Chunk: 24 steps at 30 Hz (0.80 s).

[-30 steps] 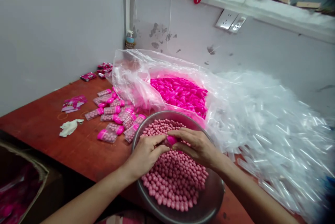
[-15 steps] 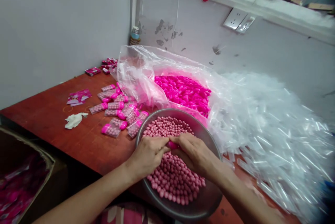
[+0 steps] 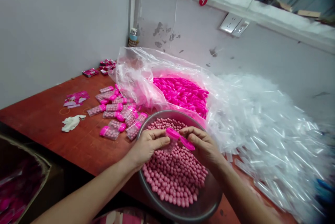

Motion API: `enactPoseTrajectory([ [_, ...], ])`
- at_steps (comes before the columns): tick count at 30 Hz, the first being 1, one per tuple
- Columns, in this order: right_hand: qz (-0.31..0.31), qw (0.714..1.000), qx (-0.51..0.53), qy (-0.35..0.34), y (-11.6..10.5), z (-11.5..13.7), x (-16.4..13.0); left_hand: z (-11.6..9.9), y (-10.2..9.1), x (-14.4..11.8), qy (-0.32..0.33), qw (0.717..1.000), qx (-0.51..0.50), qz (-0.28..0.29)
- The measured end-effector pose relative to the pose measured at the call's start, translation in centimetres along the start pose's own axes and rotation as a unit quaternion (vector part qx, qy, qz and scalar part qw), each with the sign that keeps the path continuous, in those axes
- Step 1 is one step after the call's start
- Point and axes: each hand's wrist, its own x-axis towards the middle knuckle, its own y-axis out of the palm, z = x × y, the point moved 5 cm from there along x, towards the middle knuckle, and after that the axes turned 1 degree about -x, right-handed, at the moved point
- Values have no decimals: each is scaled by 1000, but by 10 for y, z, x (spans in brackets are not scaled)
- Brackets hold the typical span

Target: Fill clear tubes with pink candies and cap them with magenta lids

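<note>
The metal bowl (image 3: 209,196) of pink candy balls (image 3: 174,173) overhangs the red table (image 3: 78,140) edge at 6 o'clock; open tabletop lies at 9 o'clock. The left hand (image 3: 146,145) pinches 1 pink-capped tube (image 3: 171,138) above the bowl; the right hand (image 3: 204,145) pinches 1 pink cap (image 3: 187,142). About 12 filled tubes (image 3: 115,112) lie at 10 o'clock, a bag of caps (image 3: 180,93) at 12, clear tubes (image 3: 267,126) at 3.

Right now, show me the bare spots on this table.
Bare red table lies around the white rag, up to the filled tubes. Crowded: the metal bowl, the bag of pink caps, the clear tube heap.
</note>
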Motion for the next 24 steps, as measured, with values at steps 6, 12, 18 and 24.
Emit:
enactPoseTrajectory([
  [6,35,999,22,22,1,-6,-3,-3,-3,1,40,997,63,-18],
  [12,36,990,95,102,16,-4,-1,-13,3,-7,140,955,261,-20],
  [18,92,965,122,214,41,-3,-4,-15,6,-12,162,951,264,-20],
  [24,36,972,134,191,44,-14,5,-17,3,-16,176,932,315,-43],
])
